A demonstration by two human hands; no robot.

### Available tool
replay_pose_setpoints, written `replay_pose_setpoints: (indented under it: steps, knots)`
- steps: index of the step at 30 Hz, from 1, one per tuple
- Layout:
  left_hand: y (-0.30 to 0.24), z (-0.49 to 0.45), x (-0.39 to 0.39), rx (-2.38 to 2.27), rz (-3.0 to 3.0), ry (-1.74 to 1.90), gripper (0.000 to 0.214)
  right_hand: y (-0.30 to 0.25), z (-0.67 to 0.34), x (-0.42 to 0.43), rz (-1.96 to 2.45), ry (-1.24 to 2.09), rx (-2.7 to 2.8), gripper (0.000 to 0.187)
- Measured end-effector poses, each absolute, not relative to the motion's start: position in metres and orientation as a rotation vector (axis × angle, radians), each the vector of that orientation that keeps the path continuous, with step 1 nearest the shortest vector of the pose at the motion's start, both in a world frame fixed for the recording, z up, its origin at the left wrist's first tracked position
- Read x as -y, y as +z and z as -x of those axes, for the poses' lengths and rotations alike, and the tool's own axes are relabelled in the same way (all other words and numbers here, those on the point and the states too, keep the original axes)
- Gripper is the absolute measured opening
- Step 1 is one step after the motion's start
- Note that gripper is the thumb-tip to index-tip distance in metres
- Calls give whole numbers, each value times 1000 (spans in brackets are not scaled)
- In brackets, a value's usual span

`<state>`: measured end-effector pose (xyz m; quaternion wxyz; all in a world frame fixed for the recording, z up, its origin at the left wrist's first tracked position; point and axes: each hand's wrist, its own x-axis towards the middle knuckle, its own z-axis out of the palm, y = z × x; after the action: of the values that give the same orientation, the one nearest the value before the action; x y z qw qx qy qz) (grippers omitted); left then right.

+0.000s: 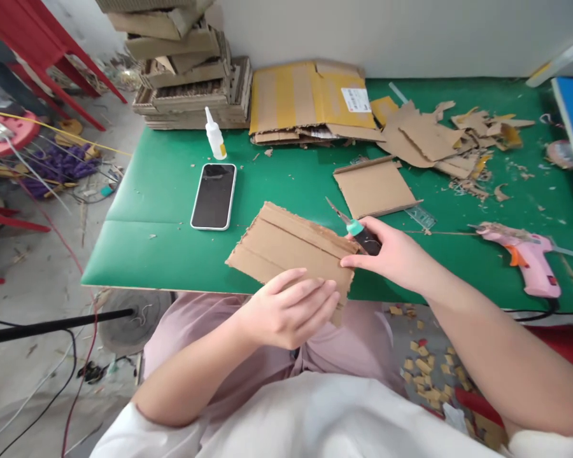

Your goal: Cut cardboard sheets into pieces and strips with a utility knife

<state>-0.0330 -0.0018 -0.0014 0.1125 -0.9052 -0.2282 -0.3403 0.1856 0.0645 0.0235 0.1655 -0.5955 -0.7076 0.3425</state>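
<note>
A rectangular piece of cardboard [286,245] with rough edges and crease lines is held tilted over the table's near edge, above my lap. My left hand [293,308] grips its near side, fingers lying together across the top face and the thumb hidden. At the right end, my right hand [386,251] has its thumb on the cardboard's corner. That same hand holds scissors [363,235] with a black and teal handle, their closed pointed blades toward the back left. Beyond them lies a smaller cardboard piece [375,184] with folded edges.
On the green table [148,197] are a phone [213,197], a white glue bottle [215,137] and a pink glue gun [525,254]. Stacked cardboard [195,95], a yellow-taped flattened box [310,98] and torn scraps [430,137] line the back. Red stools [42,38] stand left.
</note>
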Motion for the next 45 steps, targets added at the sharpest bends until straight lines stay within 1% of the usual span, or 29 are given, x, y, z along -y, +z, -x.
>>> replay_pose_setpoints:
  steps: [4, 5, 7, 8, 9, 11, 13, 15, 16, 18, 20, 24, 28, 32, 37, 41, 45]
  knots:
    - [-6, 38, 1, 685, 2650, -983, 25, 21, -182, -72, 1563, 1210, 1733, 37]
    - [-5, 40, -1, 704, 2664, -970, 30, 20, -182, -73, 1543, 1231, 1660, 37]
    - [0, 47, -6, 765, 2650, -1027, 49, 19, -185, -74, 1522, 1235, 1561, 37]
    - [4, 51, -10, 830, 2589, -1117, 54, 18, -187, -75, 1512, 1228, 1539, 37]
    - [9, 55, -13, 936, 2494, -1231, 55, 17, -189, -75, 1500, 1216, 1527, 37]
    - [19, 63, -20, 1266, 2284, -1463, 53, 14, -191, -75, 1458, 1182, 1534, 37]
    - [29, 68, -24, 1662, 2227, -1607, 46, 14, -190, -75, 1406, 1115, 1570, 36]
    - [37, 67, -27, 1931, 2273, -1690, 30, 16, -185, -74, 1405, 957, 1599, 33]
    - [40, 65, -27, 1975, 2271, -1724, 22, 19, -180, -73, 1419, 831, 1594, 31]
    - [45, 58, -26, 1905, 2190, -1771, 16, 28, -167, -69, 1411, 574, 1518, 29]
    - [46, 49, -25, 1751, 2094, -1758, 17, 39, -151, -65, 1282, 447, 1420, 31]
    - [43, 36, -26, 1469, 2052, -1651, 22, 58, -117, -57, 950, 517, 1386, 43]
    - [37, 29, -26, 1325, 2080, -1633, 28, 63, -96, -58, 877, 549, 1438, 40]
    - [36, 27, -25, 1368, 2107, -1638, 30, 59, -91, -59, 827, 532, 1475, 34]
    - [41, 28, -22, 1532, 2251, -1671, 33, 53, -92, -60, 892, 380, 1577, 27]
    - [42, 28, -22, 1649, 2336, -1672, 35, 48, -92, -63, 934, 252, 1666, 27]
    - [39, 26, -22, 1606, 2287, -1613, 31, 43, -92, -64, 996, 32, 1794, 33]
